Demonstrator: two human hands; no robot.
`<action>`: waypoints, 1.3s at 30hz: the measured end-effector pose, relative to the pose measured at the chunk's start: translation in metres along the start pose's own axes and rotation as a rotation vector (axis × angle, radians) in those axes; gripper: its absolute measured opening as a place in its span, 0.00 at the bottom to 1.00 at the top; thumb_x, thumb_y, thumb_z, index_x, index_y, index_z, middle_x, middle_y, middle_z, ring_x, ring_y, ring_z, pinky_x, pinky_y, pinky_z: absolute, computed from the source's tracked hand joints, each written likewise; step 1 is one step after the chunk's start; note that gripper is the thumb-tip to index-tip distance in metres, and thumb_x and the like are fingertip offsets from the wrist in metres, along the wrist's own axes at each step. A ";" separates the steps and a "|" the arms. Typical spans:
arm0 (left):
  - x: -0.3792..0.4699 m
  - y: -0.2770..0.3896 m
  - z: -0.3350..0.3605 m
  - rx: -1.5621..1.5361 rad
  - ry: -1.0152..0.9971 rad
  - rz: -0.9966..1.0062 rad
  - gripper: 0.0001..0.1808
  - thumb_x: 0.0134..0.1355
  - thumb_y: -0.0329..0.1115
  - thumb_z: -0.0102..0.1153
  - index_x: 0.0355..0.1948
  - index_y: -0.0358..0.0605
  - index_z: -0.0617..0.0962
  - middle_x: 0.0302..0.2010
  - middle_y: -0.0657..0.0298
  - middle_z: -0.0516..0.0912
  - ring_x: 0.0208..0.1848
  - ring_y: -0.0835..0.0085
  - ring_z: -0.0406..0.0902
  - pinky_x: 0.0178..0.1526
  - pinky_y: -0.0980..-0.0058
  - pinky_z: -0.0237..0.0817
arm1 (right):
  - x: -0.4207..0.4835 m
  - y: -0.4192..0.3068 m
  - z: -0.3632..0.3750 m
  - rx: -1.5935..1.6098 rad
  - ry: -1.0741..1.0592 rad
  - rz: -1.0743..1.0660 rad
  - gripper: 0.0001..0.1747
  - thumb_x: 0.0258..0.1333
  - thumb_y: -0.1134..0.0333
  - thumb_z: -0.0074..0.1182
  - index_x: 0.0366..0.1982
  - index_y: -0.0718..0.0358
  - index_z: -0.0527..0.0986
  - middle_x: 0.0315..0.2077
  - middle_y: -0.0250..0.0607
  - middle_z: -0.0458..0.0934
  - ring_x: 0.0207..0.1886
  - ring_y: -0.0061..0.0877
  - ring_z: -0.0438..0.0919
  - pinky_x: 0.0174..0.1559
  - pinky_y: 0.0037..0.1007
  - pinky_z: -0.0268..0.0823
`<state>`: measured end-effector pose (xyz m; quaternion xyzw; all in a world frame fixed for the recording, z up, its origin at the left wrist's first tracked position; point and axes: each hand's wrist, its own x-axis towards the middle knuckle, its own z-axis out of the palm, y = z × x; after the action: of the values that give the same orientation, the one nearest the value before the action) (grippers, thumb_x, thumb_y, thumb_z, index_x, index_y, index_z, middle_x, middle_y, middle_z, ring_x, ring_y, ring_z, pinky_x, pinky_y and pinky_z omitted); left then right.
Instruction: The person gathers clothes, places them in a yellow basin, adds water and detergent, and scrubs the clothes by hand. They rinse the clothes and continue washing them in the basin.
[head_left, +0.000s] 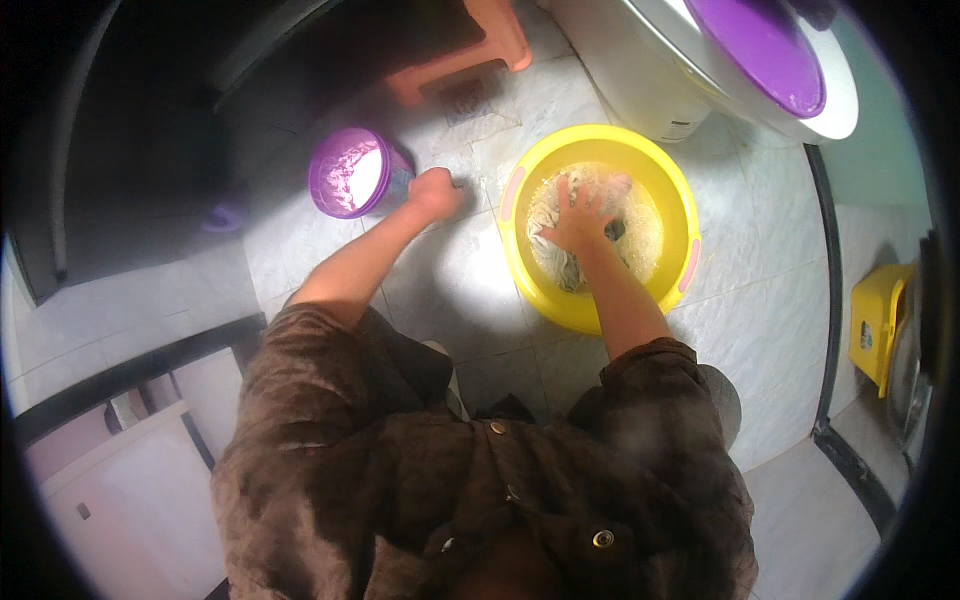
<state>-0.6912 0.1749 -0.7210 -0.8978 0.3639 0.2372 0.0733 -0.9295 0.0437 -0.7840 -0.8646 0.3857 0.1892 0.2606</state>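
My right hand (581, 223) reaches into a yellow plastic basin (517, 270) with pink grips on its rim. Its fingers are spread over wet, light-coloured cloth (551, 255) in foamy water, and a small dark patch shows beside the thumb side. Left of the basin, my left hand (435, 195) is curled into a fist above the tiled floor. Nothing shows protruding from that fist, though its inside is hidden. Just beyond it stands a purple plastic tub (324, 184) holding white powder (365, 180). The fist overlaps the tub's side; whether they touch is unclear.
A peach plastic stool (499, 45) stands ahead near a floor drain (466, 103). A large pale container (637, 67) with a purple lid (765, 52) is beyond the basin. At right, a yellow container (877, 322) lies past a dark floor strip (825, 300).
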 end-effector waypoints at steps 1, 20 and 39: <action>-0.014 0.000 -0.016 -0.007 -0.027 0.022 0.18 0.51 0.43 0.61 0.37 0.41 0.86 0.40 0.46 0.85 0.43 0.51 0.83 0.49 0.58 0.72 | 0.002 0.001 -0.003 -0.019 0.003 0.009 0.65 0.44 0.35 0.64 0.75 0.42 0.39 0.74 0.51 0.37 0.75 0.58 0.35 0.63 0.78 0.34; -0.148 0.021 -0.051 0.122 -0.204 0.328 0.13 0.55 0.37 0.61 0.33 0.37 0.83 0.36 0.46 0.84 0.43 0.51 0.82 0.49 0.59 0.72 | 0.011 0.082 -0.031 -0.150 -0.010 0.177 0.19 0.52 0.60 0.60 0.43 0.65 0.81 0.44 0.53 0.82 0.48 0.42 0.81 0.50 0.39 0.72; -0.116 0.059 -0.071 -0.679 -0.736 0.537 0.12 0.57 0.37 0.62 0.35 0.37 0.84 0.30 0.62 0.84 0.34 0.73 0.76 0.39 0.72 0.68 | -0.094 0.052 -0.158 -0.191 -0.001 -0.046 0.11 0.59 0.64 0.53 0.36 0.61 0.82 0.42 0.51 0.82 0.50 0.44 0.79 0.51 0.40 0.71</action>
<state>-0.7773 0.1827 -0.6009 -0.6053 0.4330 0.6484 -0.1604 -1.0091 -0.0263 -0.6248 -0.8941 0.3457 0.2195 0.1815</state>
